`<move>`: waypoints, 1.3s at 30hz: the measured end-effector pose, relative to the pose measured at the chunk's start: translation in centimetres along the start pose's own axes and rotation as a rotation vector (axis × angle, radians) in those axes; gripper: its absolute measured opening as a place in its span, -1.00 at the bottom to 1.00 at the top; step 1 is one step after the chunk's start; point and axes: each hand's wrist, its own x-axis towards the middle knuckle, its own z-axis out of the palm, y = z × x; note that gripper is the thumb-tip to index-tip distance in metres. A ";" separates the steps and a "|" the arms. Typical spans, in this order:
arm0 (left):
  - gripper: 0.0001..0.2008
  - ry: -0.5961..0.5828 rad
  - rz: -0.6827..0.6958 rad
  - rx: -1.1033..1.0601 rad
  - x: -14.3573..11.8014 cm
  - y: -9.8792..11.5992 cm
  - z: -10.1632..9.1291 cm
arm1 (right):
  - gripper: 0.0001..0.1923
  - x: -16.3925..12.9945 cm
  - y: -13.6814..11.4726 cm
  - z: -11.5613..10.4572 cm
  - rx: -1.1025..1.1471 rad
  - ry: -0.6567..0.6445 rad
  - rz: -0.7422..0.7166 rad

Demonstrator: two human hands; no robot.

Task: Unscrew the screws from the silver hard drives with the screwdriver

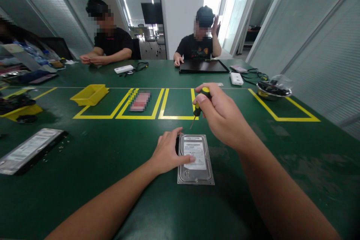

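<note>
step: you're lining up on a drive screw | left hand (168, 154) pins drive (196, 160) flat on desk (112, 150) | right hand (222, 116) grip wrapped round screwdriver (199, 107), tip above drive's top edge | next: seat the tip squarely

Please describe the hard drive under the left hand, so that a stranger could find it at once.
On the green table, look near the front edge, below the yellow taped boxes. The hard drive lies flat under the left hand. Unlike the other drive far left, it has fingers on its white label.

hard drive (196, 165): silver, white label up, flat on green mat | screwdriver (198, 108): yellow-black handle, tilted, tip down
</note>
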 end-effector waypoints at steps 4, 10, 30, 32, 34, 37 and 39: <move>-0.47 0.062 -0.009 -0.143 0.7 -0.8 0.2 | -0.72 0.1 0.5 0.6 -0.005 -0.026 -0.040; -0.81 0.100 -0.029 -0.304 2.2 -2.2 0.0 | -0.75 0.5 0.9 1.4 -0.060 -0.011 -0.124; -0.91 0.082 -0.011 -0.196 2.8 -1.6 -0.8 | -0.79 0.9 3.5 4.8 -0.082 -0.067 -0.132; -0.91 0.079 -0.015 -0.187 2.8 -1.5 -0.8 | -0.80 0.9 3.6 4.8 -0.076 -0.075 -0.126; -0.91 0.076 -0.016 -0.172 2.8 -1.5 -0.8 | -0.80 0.9 3.6 4.9 -0.073 -0.081 -0.124; -0.90 0.076 -0.008 -0.155 2.8 -1.7 -0.7 | -0.81 0.9 3.7 4.9 -0.076 -0.094 -0.128; -0.90 0.079 0.000 -0.149 2.8 -1.8 -0.7 | -0.81 1.0 3.8 5.0 -0.073 -0.104 -0.129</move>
